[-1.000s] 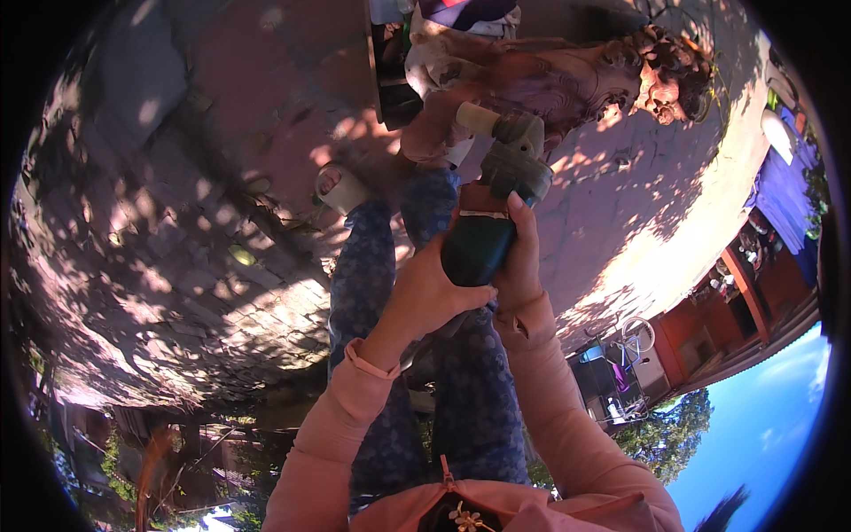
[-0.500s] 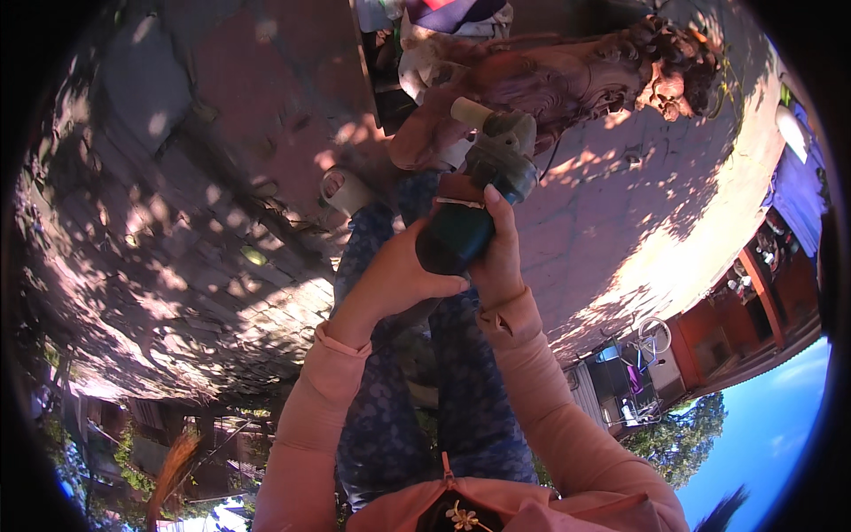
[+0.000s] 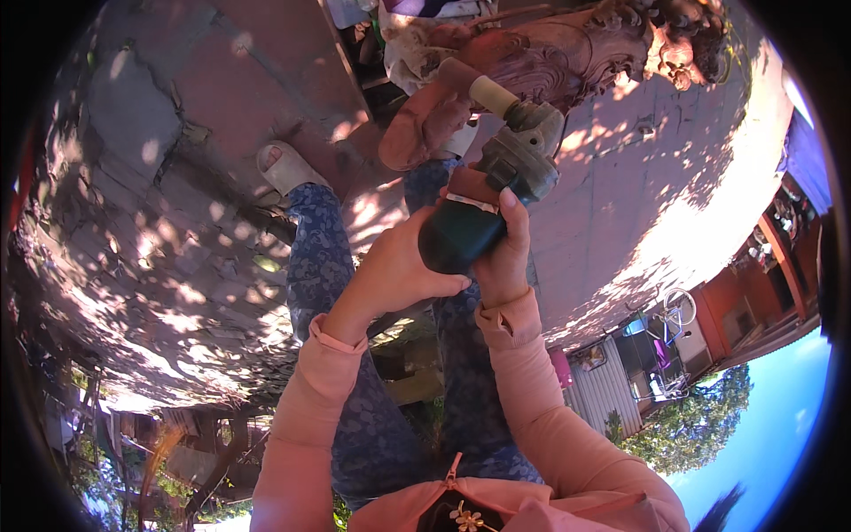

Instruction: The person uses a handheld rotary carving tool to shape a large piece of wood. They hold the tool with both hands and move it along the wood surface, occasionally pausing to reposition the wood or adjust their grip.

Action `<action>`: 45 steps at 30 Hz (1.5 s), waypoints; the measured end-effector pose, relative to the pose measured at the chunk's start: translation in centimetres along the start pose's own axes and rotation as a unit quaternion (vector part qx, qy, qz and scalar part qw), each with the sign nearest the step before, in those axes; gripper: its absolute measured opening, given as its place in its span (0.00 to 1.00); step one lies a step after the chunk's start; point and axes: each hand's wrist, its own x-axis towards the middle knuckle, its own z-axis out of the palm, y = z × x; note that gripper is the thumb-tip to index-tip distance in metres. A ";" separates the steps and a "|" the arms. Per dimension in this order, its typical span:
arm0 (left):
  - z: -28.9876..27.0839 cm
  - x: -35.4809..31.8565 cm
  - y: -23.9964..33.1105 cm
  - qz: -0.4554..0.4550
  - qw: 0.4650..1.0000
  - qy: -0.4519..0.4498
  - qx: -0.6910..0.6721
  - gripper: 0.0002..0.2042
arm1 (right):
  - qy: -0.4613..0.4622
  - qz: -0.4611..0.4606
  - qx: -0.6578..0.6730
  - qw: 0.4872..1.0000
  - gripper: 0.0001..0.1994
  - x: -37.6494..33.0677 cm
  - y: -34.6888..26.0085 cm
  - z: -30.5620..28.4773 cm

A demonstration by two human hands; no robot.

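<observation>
A power tool like an angle grinder (image 3: 461, 232), with a dark green body and a dusty grey gear head, is held in front of my legs. A cream cylinder sticks out of its head toward the upper left. My left hand (image 3: 399, 262) is wrapped round the body from the left. My right hand (image 3: 505, 253) grips it from the right, thumb up along the side near the head. Most of the fingers are hidden behind the body. Just beyond the cylinder lies a reddish-brown carved wood piece (image 3: 550, 58), with its rounded smooth end at the left.
My sandalled left foot (image 3: 288, 168) stands on the cracked paving (image 3: 133, 111). A pale cloth or sack (image 3: 408, 58) is bunched beside the carving. Off to the right are a bicycle (image 3: 678, 310) and a red-framed structure (image 3: 771, 266). A dark cord runs by the tool head.
My left foot and leg have swung out to the left, widening my stance. The tool, still in both hands, has shifted slightly right, and its head is tilted further right.
</observation>
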 end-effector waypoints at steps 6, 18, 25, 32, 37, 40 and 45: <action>-0.2 -0.2 0.9 -0.051 0.995 0.008 0.088 0.36 | -0.025 0.003 0.117 0.993 0.33 0.1 2.1 -1.1; 0.8 -0.5 2.5 -0.102 0.983 0.027 0.152 0.37 | -0.013 0.016 0.202 0.979 0.35 0.3 3.4 -1.7; 0.6 0.3 3.2 -0.107 0.977 0.015 0.186 0.38 | -0.034 0.005 0.225 0.974 0.35 0.8 2.9 -1.6; 0.2 -2.5 1.0 -0.098 0.994 0.011 0.039 0.37 | -0.006 0.047 0.136 0.990 0.25 -1.6 2.1 0.2; -0.2 -1.2 0.9 -0.054 0.994 -0.048 -0.083 0.36 | 0.044 0.021 -0.023 0.999 0.26 -1.2 -0.6 1.8; -0.3 -0.1 1.3 -0.027 0.992 -0.060 -0.106 0.36 | 0.045 -0.022 -0.043 0.998 0.24 -0.6 -1.3 1.4; 0.2 -0.7 -0.5 -0.001 0.988 -0.049 -0.144 0.37 | 0.056 -0.030 -0.105 0.992 0.24 -1.3 -1.5 2.5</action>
